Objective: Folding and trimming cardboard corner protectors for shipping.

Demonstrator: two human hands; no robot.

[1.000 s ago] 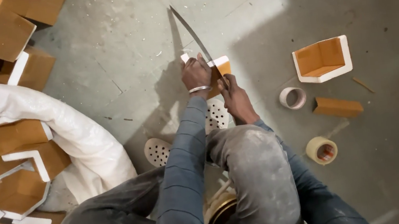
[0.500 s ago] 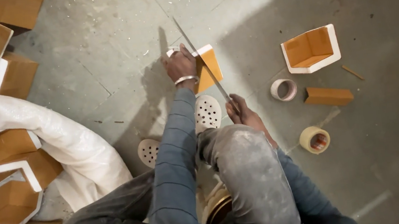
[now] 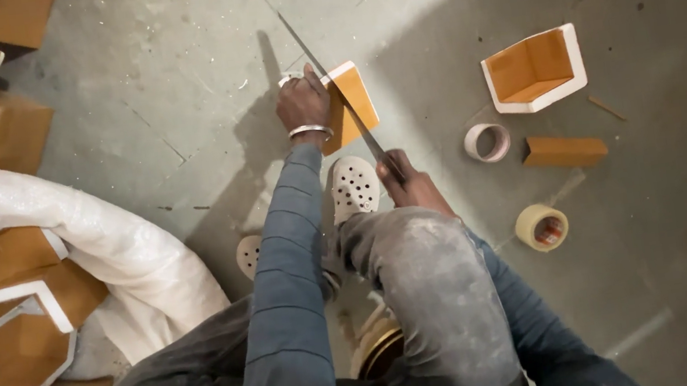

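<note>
On the grey concrete floor (image 3: 170, 83), the left hand (image 3: 302, 101) clamps down on an orange-faced foam block (image 3: 354, 103) with white edges, and the right hand (image 3: 415, 185) is clenched round the handle of a long thin saw blade (image 3: 327, 71) laid slantwise across that block. Compared with a second ago the blade lies flatter and lower, drawn back toward the knee, and the right hand has dropped away from the block to sit beside the pale perforated clog (image 3: 353, 187). The block sits just ahead of that clog. To the right lie a hollowed orange foam corner piece (image 3: 535, 70), a flat brown slab (image 3: 564, 151) and two tape rolls (image 3: 487, 141), smooth and round. At the left, a rumpled white sack (image 3: 102, 242) is heaped with similar white-edged corner pieces.
</note>
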